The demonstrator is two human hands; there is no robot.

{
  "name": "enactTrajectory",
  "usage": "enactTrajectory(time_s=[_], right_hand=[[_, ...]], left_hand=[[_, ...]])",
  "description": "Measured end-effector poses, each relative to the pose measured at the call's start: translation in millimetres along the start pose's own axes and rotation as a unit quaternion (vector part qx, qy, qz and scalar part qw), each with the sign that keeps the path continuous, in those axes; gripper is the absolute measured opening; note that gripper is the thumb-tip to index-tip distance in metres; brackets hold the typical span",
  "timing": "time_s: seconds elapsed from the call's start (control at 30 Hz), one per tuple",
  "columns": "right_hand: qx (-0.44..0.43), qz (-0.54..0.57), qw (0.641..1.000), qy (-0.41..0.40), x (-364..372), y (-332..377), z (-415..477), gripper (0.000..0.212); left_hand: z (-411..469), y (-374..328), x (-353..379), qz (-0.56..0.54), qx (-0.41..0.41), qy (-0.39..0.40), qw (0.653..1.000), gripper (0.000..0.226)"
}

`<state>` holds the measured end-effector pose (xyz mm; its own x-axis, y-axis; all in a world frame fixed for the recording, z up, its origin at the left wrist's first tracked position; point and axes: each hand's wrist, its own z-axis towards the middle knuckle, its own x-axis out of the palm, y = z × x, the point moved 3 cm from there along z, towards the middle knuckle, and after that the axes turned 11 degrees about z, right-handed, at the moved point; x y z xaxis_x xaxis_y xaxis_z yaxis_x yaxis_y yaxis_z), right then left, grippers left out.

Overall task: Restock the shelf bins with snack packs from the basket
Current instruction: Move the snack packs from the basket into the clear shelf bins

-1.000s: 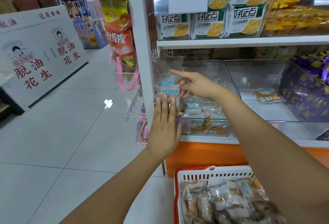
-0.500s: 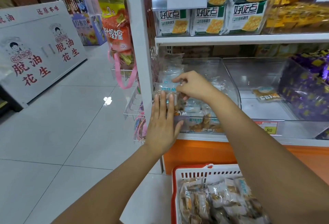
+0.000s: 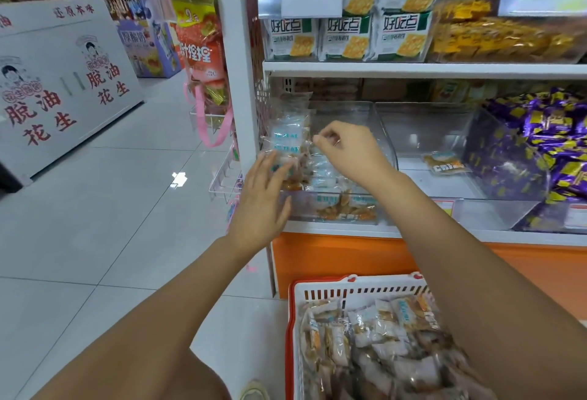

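Stock on view: cracker packs (image 3: pixel 346 38) lettered 好吃点 are sitting on the upper shelf, a white sign (image 3: pixel 63 82) is showing 脱油花生 in red at my left, and purple-wrapped sweets (image 3: pixel 546 145) are filling the right-hand bin. The snack packs (image 3: pixel 287 137), clear with pale blue labels too blurred to read, are standing stacked at the left end of the clear bin (image 3: pixel 352 114), and more are lying in the white basket (image 3: pixel 355 291) below. My left hand (image 3: pixel 260 199) is pressing flat, fingers straight, against the stack's front, while my right hand (image 3: pixel 346 148) is curling over it, thumb and forefinger pinching a pack's top edge.
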<state>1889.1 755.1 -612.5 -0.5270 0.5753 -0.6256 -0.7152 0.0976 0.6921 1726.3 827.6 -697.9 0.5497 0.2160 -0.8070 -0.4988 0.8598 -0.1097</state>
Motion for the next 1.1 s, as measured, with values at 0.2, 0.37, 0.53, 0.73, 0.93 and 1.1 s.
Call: enactTrajectory(time_s=[0.2, 0.37, 0.53, 0.73, 0.93, 1.1], right_hand=[[0.012, 0.028, 0.999, -0.021, -1.8, -12.3, -33.2, 0.007], [0.041, 0.002, 0.999, 0.032, 10.7, -26.8, -80.2, 0.035], [0.168, -0.095, 0.958, 0.21, 45.0, -88.7, -161.1, 0.04], [0.368, -0.039, 0.87, 0.327, 95.3, -166.8, -255.2, 0.036], [0.496, 0.132, 0.834, 0.201, 145.6, -214.8, -292.7, 0.02], [0.551, 0.179, 0.806, 0.126, 166.9, -225.5, -290.6, 0.025]], left_hand=[[-6.6, -2.3, -16.8, -0.018, -0.053, -0.028, 0.998, 0.05], [-30.6, -47.5, -23.1, -0.055, -0.022, 0.062, 0.996, 0.032], [-84.0, -85.0, 34.2, 0.03, 0.025, 0.408, 0.912, 0.05], [-148.5, -86.2, 87.3, 0.066, 0.085, 0.552, 0.827, 0.036], [-167.5, -75.4, 138.0, 0.075, 0.141, 0.507, 0.847, 0.053], [-178.0, -80.1, 160.0, 0.154, 0.27, 0.517, 0.798, 0.049]])
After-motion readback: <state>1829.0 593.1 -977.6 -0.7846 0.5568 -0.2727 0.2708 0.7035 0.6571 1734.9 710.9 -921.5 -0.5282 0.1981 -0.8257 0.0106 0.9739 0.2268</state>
